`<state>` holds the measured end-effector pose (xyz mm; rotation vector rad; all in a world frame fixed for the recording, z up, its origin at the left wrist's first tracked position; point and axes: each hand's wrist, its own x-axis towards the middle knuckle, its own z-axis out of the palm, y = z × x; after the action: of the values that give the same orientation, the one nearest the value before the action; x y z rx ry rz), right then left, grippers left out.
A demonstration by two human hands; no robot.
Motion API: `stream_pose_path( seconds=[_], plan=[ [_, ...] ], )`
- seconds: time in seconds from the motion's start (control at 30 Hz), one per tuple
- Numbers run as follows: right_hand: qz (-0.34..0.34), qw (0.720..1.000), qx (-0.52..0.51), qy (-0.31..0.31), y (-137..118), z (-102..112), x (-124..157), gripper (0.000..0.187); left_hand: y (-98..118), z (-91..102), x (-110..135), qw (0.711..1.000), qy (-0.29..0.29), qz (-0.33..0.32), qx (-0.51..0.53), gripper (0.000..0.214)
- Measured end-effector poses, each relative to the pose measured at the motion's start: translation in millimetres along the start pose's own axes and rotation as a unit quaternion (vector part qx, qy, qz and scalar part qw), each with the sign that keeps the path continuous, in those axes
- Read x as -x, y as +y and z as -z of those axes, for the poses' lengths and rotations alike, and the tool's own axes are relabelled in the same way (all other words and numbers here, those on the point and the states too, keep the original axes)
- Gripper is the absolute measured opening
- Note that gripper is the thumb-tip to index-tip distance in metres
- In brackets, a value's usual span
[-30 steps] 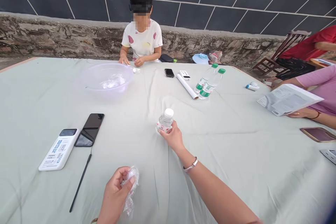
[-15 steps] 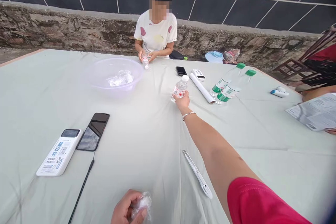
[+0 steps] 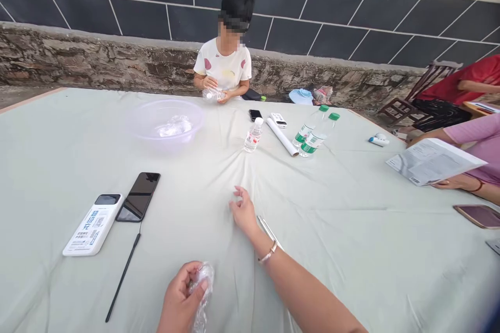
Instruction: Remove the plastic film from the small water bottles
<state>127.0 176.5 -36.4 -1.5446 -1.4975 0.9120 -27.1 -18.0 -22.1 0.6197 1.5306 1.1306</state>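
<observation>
My left hand (image 3: pixel 178 296) is at the bottom of the view, shut around a crumpled piece of clear plastic film (image 3: pixel 202 291). My right hand (image 3: pixel 244 212) rests on the pale green tablecloth (image 3: pixel 219 250) with loosely curled fingers and holds nothing. Just beside it lies a white and silver pen (image 3: pixel 267 230), partly hidden by my wrist. Farther up the table, a small clear water bottle with a white cap (image 3: pixel 253 136) stands upright, well apart from both of my hands.
A translucent purple basin (image 3: pixel 195 119) holding crumpled plastic sits at the far side, near a seated person (image 3: pixel 225 65) handling a clear bottle. Two green-capped bottles (image 3: pixel 310 132), phones, a white power bank (image 3: pixel 92 231) and a cable lie about. At right, a person's hands hold papers (image 3: pixel 432 161).
My right hand has reached out, stood the small bottle on the table, let go and drawn back toward me. My left hand still grips the film. The view has shifted slightly.
</observation>
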Motion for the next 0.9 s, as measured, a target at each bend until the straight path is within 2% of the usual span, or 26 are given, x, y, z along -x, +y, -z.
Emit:
stream_pose_path(
  seconds=[0.1, 0.2, 0.27, 0.4, 0.5, 0.63, 0.7, 0.77, 0.9],
  plan=[
    [0.101, 0.991, 0.073, -0.046, 9, 10, 82, 0.048, 13, 9.9, 0, 0.996, -0.028, 0.055, 0.059, 0.05],
    [0.185, 0.968, 0.146, -0.087, 15, 26, 122, 0.047, 28, 20.6, 1, 0.983, -0.037, 0.107, 0.143, 0.063],
    [0.204, 0.959, 0.175, -0.091, 16, 32, 128, 0.046, 40, 26.4, -2, 0.973, -0.023, 0.126, 0.194, 0.062],
    [0.218, 0.945, 0.223, -0.097, 14, 30, 122, 0.046, 70, 32.1, -25, 0.944, 0.036, 0.14, 0.298, 0.032],
    [0.227, 0.937, 0.246, -0.102, 13, 27, 121, 0.044, 92, 30.7, -47, 0.929, 0.05, 0.135, 0.342, 0.014],
    [0.228, 0.934, 0.255, -0.106, 14, 27, 122, 0.043, 121, 24.9, -72, 0.948, 0.03, 0.115, 0.294, 0.008],
    [0.228, 0.931, 0.263, -0.107, 15, 26, 122, 0.042, 145, 23.5, -87, 0.963, 0.026, 0.083, 0.254, 0.012],
    [0.227, 0.929, 0.273, -0.106, 15, 25, 122, 0.042, 179, 24.2, -107, 0.975, 0.019, 0.034, 0.22, 0.019],
    [0.223, 0.924, 0.29, -0.107, 14, 22, 124, 0.04, 258, 29.4, -154, 0.986, 0.002, -0.126, 0.113, 0.048]
  ],
)
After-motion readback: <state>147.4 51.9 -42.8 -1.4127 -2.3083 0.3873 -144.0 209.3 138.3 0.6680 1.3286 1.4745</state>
